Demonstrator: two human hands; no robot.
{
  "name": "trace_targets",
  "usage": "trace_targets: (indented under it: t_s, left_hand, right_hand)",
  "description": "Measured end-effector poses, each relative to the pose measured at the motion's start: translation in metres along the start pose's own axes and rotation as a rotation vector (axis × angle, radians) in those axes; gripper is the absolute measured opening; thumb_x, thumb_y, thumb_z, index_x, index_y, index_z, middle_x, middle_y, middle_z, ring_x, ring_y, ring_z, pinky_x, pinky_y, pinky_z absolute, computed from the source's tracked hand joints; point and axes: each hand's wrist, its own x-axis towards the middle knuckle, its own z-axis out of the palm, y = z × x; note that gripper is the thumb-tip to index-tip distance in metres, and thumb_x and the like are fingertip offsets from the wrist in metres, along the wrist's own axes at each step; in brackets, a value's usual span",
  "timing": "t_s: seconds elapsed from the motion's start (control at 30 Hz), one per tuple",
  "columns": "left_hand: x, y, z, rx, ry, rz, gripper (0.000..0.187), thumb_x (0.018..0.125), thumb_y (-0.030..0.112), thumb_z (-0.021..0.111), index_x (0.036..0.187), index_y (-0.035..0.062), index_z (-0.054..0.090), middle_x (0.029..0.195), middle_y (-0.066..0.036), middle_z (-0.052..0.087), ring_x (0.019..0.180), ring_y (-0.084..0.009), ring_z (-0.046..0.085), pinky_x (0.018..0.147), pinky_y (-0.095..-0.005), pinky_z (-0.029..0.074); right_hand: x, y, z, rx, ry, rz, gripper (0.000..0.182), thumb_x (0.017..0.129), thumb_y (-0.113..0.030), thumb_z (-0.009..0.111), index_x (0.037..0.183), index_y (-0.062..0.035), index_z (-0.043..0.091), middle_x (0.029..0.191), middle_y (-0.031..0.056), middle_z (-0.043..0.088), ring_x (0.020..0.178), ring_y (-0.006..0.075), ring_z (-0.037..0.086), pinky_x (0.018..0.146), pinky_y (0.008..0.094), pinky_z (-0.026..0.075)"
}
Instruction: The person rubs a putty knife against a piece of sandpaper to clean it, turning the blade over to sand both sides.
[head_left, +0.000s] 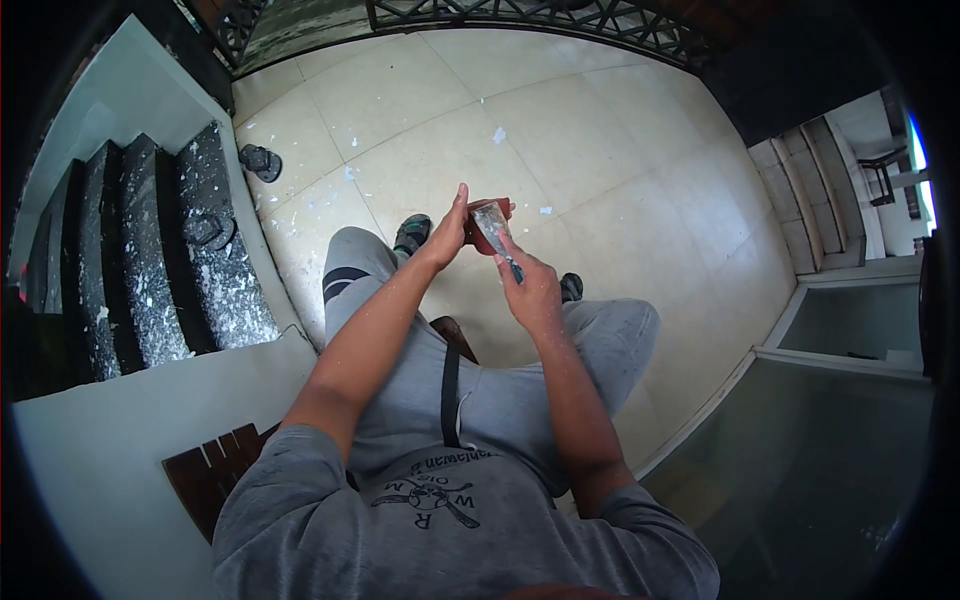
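Note:
My left hand (449,240) grips a flat reddish-brown piece (483,242), its thumb pointing up and fingers behind the piece. What that piece is, I cannot make out. In my right hand (533,290) is a putty knife (490,218) with a dark bluish handle and a wide metal blade smeared with pale residue. The blade lies over the face of the reddish-brown piece and seems to touch it. Both hands are held out in front of my knees, above the tiled floor (630,150).
Pale flakes (499,134) are scattered on the floor. To the left, dark steps (225,285) are covered in white flecks, with a sandal (210,231) on them and another sandal (261,162) beside. A wooden slatted seat (215,470) and a glass panel (800,450) flank me.

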Motion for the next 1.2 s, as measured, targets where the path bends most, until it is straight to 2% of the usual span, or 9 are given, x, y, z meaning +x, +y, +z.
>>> trace_targets:
  t_s: [0.17, 0.27, 0.4, 0.7, 0.77, 0.87, 1.07, 1.13, 1.2]
  left_hand:
    - [-0.005, 0.002, -0.003, 0.084, 0.075, -0.011, 0.106, 0.109, 0.081, 0.006, 0.156, 0.0014, 0.058, 0.145, -0.013, 0.07, 0.132, -0.0252, 0.066, 0.116, -0.0419, 0.051]
    - [-0.001, -0.003, -0.003, 0.091, 0.066, 0.03, 0.108, 0.108, 0.081, 0.003, 0.154, 0.0016, 0.061, 0.144, -0.011, 0.071, 0.132, -0.0247, 0.066, 0.116, -0.0399, 0.05]
    - [0.0, -0.001, 0.001, 0.122, 0.105, 0.043, 0.109, 0.107, 0.081, 0.003, 0.153, 0.0017, 0.062, 0.143, -0.01, 0.072, 0.132, -0.0227, 0.066, 0.12, -0.038, 0.046]
    - [-0.002, 0.007, 0.005, 0.036, 0.075, 0.018, 0.114, 0.103, 0.086, 0.001, 0.156, 0.0025, 0.059, 0.143, -0.009, 0.072, 0.135, -0.0233, 0.065, 0.121, -0.0407, 0.047]
    - [-0.009, 0.011, 0.009, 0.093, 0.133, -0.048, 0.113, 0.104, 0.086, 0.001, 0.158, 0.0042, 0.057, 0.146, -0.009, 0.07, 0.137, -0.0233, 0.064, 0.122, -0.0396, 0.046]
    - [0.007, -0.01, -0.008, 0.039, 0.028, 0.016, 0.111, 0.105, 0.084, 0.0, 0.159, 0.0057, 0.057, 0.146, -0.009, 0.07, 0.137, -0.0232, 0.064, 0.12, -0.0384, 0.047]
    - [0.005, -0.01, -0.004, 0.048, 0.073, -0.011, 0.11, 0.106, 0.081, -0.001, 0.155, 0.0045, 0.061, 0.146, -0.008, 0.071, 0.137, -0.0225, 0.064, 0.123, -0.0377, 0.044]
    - [0.006, -0.011, -0.003, 0.002, 0.058, 0.048, 0.11, 0.107, 0.081, -0.001, 0.154, 0.0046, 0.062, 0.146, -0.008, 0.071, 0.137, -0.0223, 0.064, 0.124, -0.0377, 0.043]
    - [0.005, -0.012, -0.009, 0.193, 0.063, 0.085, 0.111, 0.105, 0.082, -0.002, 0.154, 0.005, 0.061, 0.147, -0.009, 0.07, 0.137, -0.0232, 0.064, 0.124, -0.0384, 0.043]
  right_hand:
    - [-0.002, -0.002, 0.011, 0.001, 0.027, -0.09, 0.044, 0.107, -0.023, 0.072, 0.149, -0.0111, 0.069, 0.111, 0.027, 0.078, 0.096, 0.0396, 0.08, 0.079, 0.0416, 0.059]
    - [0.0, -0.014, -0.002, -0.036, -0.095, 0.11, 0.044, 0.107, -0.024, 0.072, 0.149, -0.0118, 0.069, 0.108, 0.0274, 0.078, 0.086, 0.0388, 0.079, 0.077, 0.0416, 0.059]
    - [-0.003, -0.01, 0.011, 0.019, -0.012, 0.008, 0.043, 0.107, -0.029, 0.069, 0.148, -0.0182, 0.07, 0.107, 0.0245, 0.079, 0.099, 0.0437, 0.077, 0.084, 0.0484, 0.059]
    - [-0.002, -0.012, 0.006, 0.018, -0.05, 0.028, 0.044, 0.106, -0.026, 0.07, 0.149, -0.0135, 0.069, 0.11, 0.0268, 0.078, 0.087, 0.0425, 0.078, 0.078, 0.046, 0.059]
    - [0.004, -0.014, -0.003, 0.107, -0.041, 0.184, 0.044, 0.107, -0.025, 0.07, 0.149, -0.0133, 0.069, 0.115, 0.0287, 0.077, 0.095, 0.0419, 0.079, 0.081, 0.0457, 0.06]
    - [-0.004, -0.013, 0.011, 0.063, -0.037, 0.046, 0.044, 0.108, -0.025, 0.07, 0.151, -0.0136, 0.068, 0.121, 0.0263, 0.078, 0.092, 0.0323, 0.081, 0.082, 0.039, 0.059]
    - [0.0, -0.011, 0.006, 0.033, -0.012, 0.092, 0.045, 0.108, -0.025, 0.071, 0.151, -0.0144, 0.067, 0.123, 0.0277, 0.076, 0.107, 0.0346, 0.08, 0.088, 0.0393, 0.059]
    - [-0.002, -0.013, 0.008, 0.058, 0.031, -0.042, 0.044, 0.107, -0.025, 0.071, 0.15, -0.0152, 0.068, 0.119, 0.0268, 0.078, 0.094, 0.0327, 0.081, 0.083, 0.039, 0.059]
    - [-0.001, -0.014, 0.003, -0.018, -0.065, 0.101, 0.043, 0.107, -0.025, 0.072, 0.149, -0.0145, 0.069, 0.111, 0.026, 0.079, 0.08, 0.0305, 0.077, 0.078, 0.0384, 0.059]
